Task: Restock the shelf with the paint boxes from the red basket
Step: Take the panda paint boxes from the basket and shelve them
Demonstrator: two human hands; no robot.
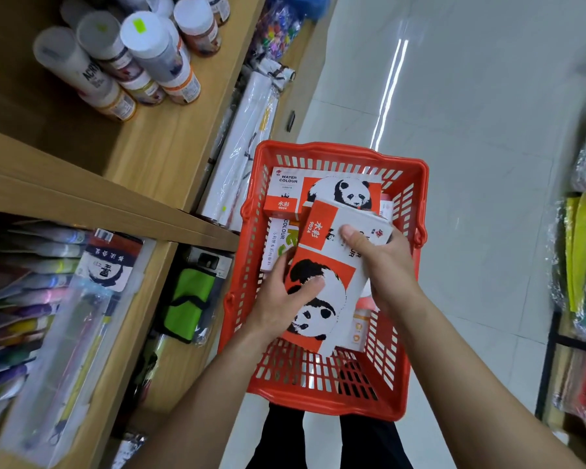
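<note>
Two hands hold one paint box (322,282) over the red basket (322,394). This is the only view, from the head, looking down.

The box is long and flat with a panda on top. Its long side runs away from the person, tipped a little to the right. The left hand (285,296) grips the near left edge, thumb flat on the panda picture. The right hand (383,262) grips the far right end, thumb on top. The fingers (347,236) of both hands are wrapped tight on the box, not spread wide. The box looks lifted a bit above the other stuff in the basket.

More boxes lie under it. One panda box (325,191) sits at the far end of the basket, lying sideways.

The shelf (149,154) is off to the left, so the box has to go left and up from here. The left hand is nearer to it. I think the box is just being picked out, and most of the job is not yet done.
</note>
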